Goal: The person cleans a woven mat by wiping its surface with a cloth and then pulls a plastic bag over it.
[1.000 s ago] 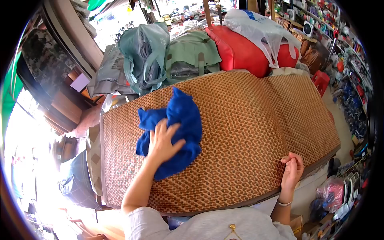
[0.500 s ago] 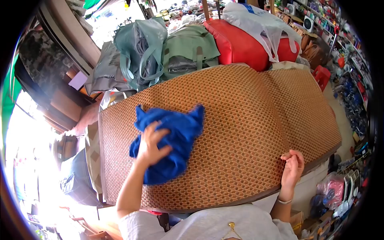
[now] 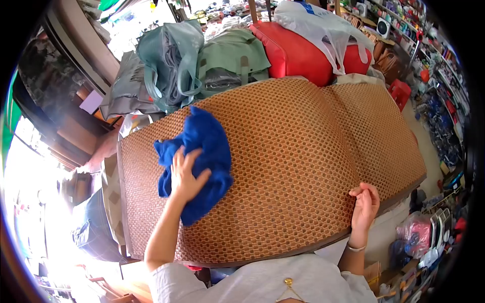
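Head view, blue cloth (image 3: 209, 144) beneath left fingers (image 3: 178, 162), spread apart, right fingers (image 3: 372, 193) loosely curled

Blue cloth (image 3: 211, 149) part-hidden by left hand (image 3: 186, 180)

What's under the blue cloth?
The woven mat shows around the blue cloth and apparently runs on beneath it. The left hand is on top. Whether anything else lies directly under the cloth can't be seen; that patch is covered.
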{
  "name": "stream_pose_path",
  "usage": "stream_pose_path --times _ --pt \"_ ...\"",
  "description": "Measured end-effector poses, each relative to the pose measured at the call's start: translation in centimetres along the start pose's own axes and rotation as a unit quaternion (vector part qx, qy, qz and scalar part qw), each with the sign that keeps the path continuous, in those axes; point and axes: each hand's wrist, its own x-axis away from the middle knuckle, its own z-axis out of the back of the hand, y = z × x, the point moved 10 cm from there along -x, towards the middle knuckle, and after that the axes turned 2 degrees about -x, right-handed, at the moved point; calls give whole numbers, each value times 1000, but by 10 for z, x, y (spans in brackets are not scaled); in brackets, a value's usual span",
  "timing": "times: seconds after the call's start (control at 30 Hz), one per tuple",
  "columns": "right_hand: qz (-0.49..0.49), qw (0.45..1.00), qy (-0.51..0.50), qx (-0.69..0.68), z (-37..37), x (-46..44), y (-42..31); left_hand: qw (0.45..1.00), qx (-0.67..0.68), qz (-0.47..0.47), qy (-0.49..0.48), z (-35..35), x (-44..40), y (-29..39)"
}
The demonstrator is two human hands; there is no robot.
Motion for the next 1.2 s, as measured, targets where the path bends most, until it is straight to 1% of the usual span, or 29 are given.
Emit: stream_pose_path --times 0.07,0.1,0.13,0.2,0.23,0.27,0.33,0.4,0.47,0.57,0.6,0.67,0.73,0.8,0.87,0.9,0.93,0.97,1.0,1.03,1.1,1.13,1.2 --pt "-3 1000 -6 4 -3 -1 0 996 22 -66 -60 7 34 50" --pt "-2 1000 -7 3 -4 -1 -1 988 44 -102 -107 8 50 76" --pt "-1 1000 -9 2 -6 -1 -2 977 66 -138 -152 9 62 100" --pt "-1 1000 -13 9 -6 0 -1 932 100 -247 -244 6 82 148" --pt "-5 1000 -8 7 -3 -2 0 888 172 -341 -255 1 87 176" --pt "-10 1000 2 3 -2 -1 1 874 203 -361 -254 -4 80 183" --pt "-6 1000 -1 8 -3 -2 -1 869 193 -380 -251 -16 55 188" --pt "-4 1000 -2 -2 -4 -2 -1 889 168 -370 -211 -34 11 179" --pt "3 1000 -2 4 -5 -2 -2 928 146 -308 -149 -57 -43 147" --pt "7 1000 -4 10 -5 -1 -3 988 42 -133 -68 -79 -117 71" --pt "10 1000 -3 10 -4 0 -3 997 16 -70 -34 -79 -132 45" --pt "8 1000 12 20 0 0 -2 1000 -16 16 -6 -72 -147 16" --pt "6 1000 13 18 -1 0 -2 999 -23 26 -12 -72 -144 17" --pt "-1 1000 16 22 0 1 -1 999 -36 -6 -22 -77 -128 33" --pt "5 1000 1 22 -3 0 -2 996 8 -83 -37 -76 -102 63" --pt "3 1000 -1 20 -4 -1 -2 990 43 -108 -81 -72 -86 87" --pt "2 1000 -4 18 -5 -1 -2 980 66 -154 -104 -68 -67 113" --pt "0 1000 -8 18 -6 -1 -2 966 90 -198 -142 -62 -49 142" --pt "-4 1000 -11 17 -7 -1 -1 946 128 -259 -149 -58 -27 168" --pt "-5 1000 -5 16 -6 -2 -1 921 149 -306 -188 -54 -8 195" --pt "-6 1000 -1 20 -3 -1 0 870 180 -394 -235 -51 26 237" --pt "-10 1000 -5 19 -1 0 1 845 208 -436 -231 -49 38 250" --pt "-19 998 37 38 11 2 4 814 232 -479 -232 -51 39 268"
